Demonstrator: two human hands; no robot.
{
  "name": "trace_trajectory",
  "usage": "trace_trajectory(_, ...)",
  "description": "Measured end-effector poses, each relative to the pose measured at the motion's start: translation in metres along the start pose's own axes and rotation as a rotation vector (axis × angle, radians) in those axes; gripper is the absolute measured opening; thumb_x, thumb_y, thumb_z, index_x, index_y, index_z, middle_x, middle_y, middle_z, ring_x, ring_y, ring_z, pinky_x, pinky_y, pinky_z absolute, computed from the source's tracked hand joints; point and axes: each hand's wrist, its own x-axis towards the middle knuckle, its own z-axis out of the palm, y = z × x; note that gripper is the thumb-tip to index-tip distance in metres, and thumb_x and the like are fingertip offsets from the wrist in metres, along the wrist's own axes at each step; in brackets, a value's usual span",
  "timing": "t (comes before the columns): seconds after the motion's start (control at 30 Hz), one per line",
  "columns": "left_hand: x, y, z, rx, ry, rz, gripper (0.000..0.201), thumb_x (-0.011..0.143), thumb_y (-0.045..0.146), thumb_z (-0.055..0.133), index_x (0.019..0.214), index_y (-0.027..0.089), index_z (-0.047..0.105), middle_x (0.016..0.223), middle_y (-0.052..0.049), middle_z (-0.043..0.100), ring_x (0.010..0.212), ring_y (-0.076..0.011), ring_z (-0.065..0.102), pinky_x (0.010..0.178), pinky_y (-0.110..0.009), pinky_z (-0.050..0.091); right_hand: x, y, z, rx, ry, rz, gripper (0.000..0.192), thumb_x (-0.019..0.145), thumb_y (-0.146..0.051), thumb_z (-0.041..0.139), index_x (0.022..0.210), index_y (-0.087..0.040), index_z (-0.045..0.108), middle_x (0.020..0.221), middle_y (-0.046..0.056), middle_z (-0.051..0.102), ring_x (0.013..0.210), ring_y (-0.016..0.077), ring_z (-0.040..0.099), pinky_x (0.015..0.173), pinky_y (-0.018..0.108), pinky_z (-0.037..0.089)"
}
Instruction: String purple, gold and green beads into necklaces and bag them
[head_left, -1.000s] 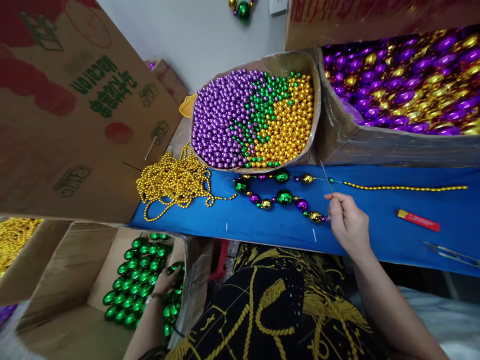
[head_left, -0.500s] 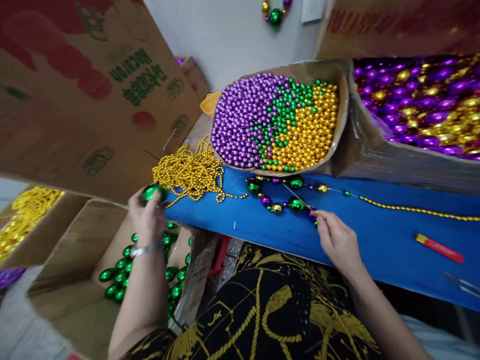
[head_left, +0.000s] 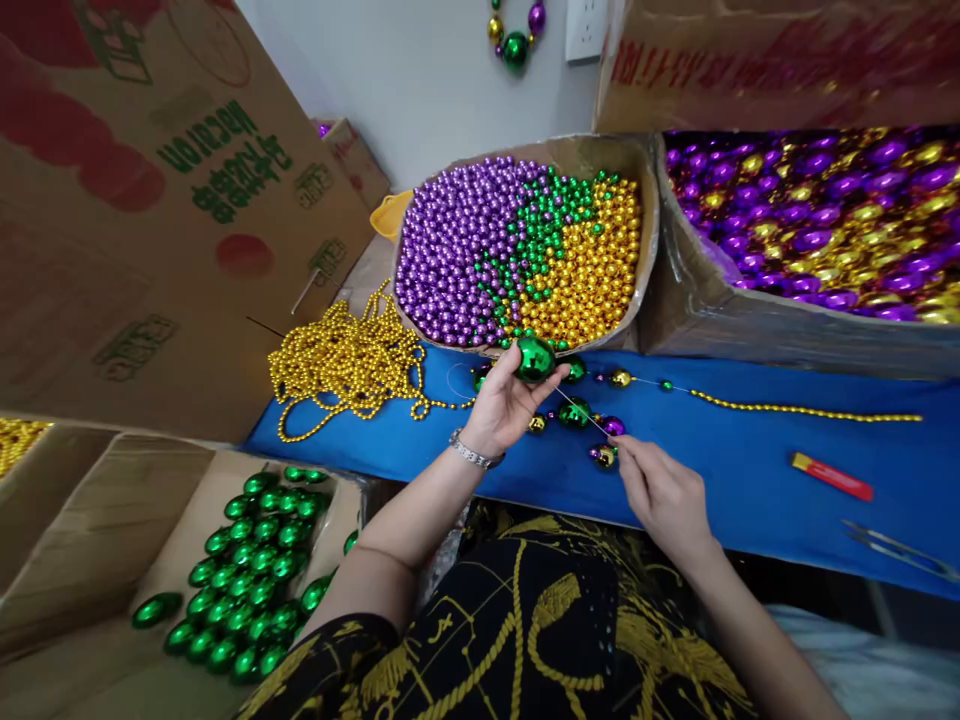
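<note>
My left hand point(head_left: 504, 405) holds a large shiny green bead point(head_left: 536, 360) between thumb and fingers, just in front of the box of small beads. Pinched in my right hand point(head_left: 658, 490) is a thin pale stick, a needle or stiff cord point(head_left: 581, 410), which slants up to the left toward the green bead. Whether its tip touches the bead I cannot tell. Below and between the hands lies a strand of mixed beads, with a green bead point(head_left: 574, 413) and a purple bead point(head_left: 613, 427). Part of the strand is hidden behind my left hand.
Across the blue tabletop point(head_left: 735, 480) lie a gold bead chain point(head_left: 802, 410), a red cutter-like tool point(head_left: 832, 476), metal tweezers point(head_left: 900, 548) and a heap of gold chain point(head_left: 345, 365). Behind stands a box of small beads point(head_left: 525, 255); at lower left, a carton of green beads point(head_left: 247, 580).
My left hand has come from above the green-bead carton at the left to the middle, bringing the large green bead close to the thin stick. My right hand has kept its pinch.
</note>
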Motion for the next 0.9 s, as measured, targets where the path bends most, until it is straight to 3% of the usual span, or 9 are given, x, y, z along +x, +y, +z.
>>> trace_trajectory(0.2,0.000,-0.005,0.001,0.089,-0.027,0.071,0.034,0.078,0.045,0.073,0.097,0.020,0.057,0.107,-0.004,0.065,0.105,-0.0237,0.068,0.094,-0.039,0.055,0.000,0.001,0.001,0.006,-0.021,0.011,0.023,0.094,-0.019,0.050,0.110,-0.019,0.067,0.089,0.004,0.075,0.072,0.0135,0.071,0.069,0.024,0.055)
trace_trajectory(0.3,-0.002,-0.009,0.003,0.119,-0.040,0.121,0.041,0.075,0.042,0.077,0.105,0.024,0.055,0.107,-0.003,0.064,0.105,-0.0230,0.067,0.093,-0.040,0.054,0.000,0.001,0.002,-0.051,-0.017,0.000,0.023,0.094,-0.019,0.051,0.110,-0.019,0.067,0.086,0.003,0.075,0.070,0.0136,0.070,0.066,0.024,0.054)
trace_trajectory(0.53,-0.007,-0.036,0.004,0.357,-0.091,0.397,0.060,0.060,0.024,0.088,0.112,0.026,0.057,0.114,-0.002,0.056,0.104,-0.0151,0.058,0.090,-0.027,0.050,0.005,-0.003,0.007,-0.127,0.081,-0.035,0.018,0.094,-0.016,0.052,0.107,-0.017,0.065,0.090,0.006,0.076,0.073,0.0150,0.072,0.069,0.024,0.056)
trace_trajectory(0.7,-0.004,-0.042,0.002,0.398,-0.131,0.330,0.060,0.063,0.029,0.087,0.114,0.025,0.055,0.120,-0.005,0.056,0.104,-0.0172,0.058,0.089,-0.030,0.049,0.006,0.000,0.007,-0.108,0.068,-0.017,0.020,0.094,-0.017,0.050,0.108,-0.019,0.065,0.091,0.005,0.076,0.076,0.0160,0.073,0.071,0.025,0.057)
trace_trajectory(0.9,-0.006,-0.050,0.001,0.414,-0.113,0.376,0.058,0.063,0.029,0.087,0.111,0.024,0.054,0.117,-0.004,0.057,0.103,-0.0161,0.059,0.089,-0.030,0.050,0.004,0.003,0.011,-0.115,0.095,-0.035,0.021,0.093,-0.015,0.052,0.109,-0.017,0.065,0.089,0.005,0.076,0.074,0.0161,0.072,0.070,0.025,0.055)
